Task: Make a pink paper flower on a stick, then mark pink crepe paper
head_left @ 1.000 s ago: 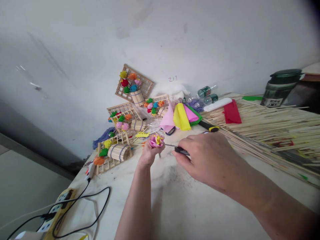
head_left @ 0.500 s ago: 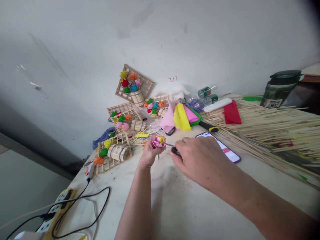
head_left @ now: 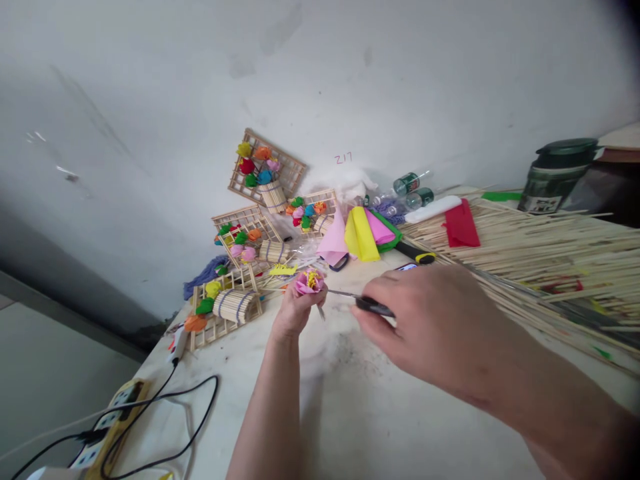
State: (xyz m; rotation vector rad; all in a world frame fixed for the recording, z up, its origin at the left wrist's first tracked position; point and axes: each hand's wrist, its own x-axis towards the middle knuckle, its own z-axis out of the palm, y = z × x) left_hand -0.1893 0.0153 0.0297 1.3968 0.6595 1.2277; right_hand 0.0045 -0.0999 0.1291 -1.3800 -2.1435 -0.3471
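A pink paper flower (head_left: 309,281) with a yellow centre is held in my left hand (head_left: 293,312), its fingers closed round the base. A short stem end shows below that hand. My right hand (head_left: 420,317) is closed on the black handle of scissors (head_left: 373,306). The thin metal blades point left and reach close to the flower; whether they touch it cannot be made out. Behind the hands lie a pink sheet (head_left: 334,241) and a yellow sheet (head_left: 362,235) of paper.
Stick lattices (head_left: 296,175) with paper flowers stand at the back left. Many thin sticks (head_left: 525,247) cover the right side, near red paper (head_left: 461,223) and a dark green jar (head_left: 556,177). A power strip (head_left: 107,423) and cables lie front left. The phone (head_left: 407,267) is mostly hidden.
My right hand has moved right with the scissors, away from the flower, and now covers most of the phone. My left hand and the flower have shifted slightly left, and the flower has tilted.
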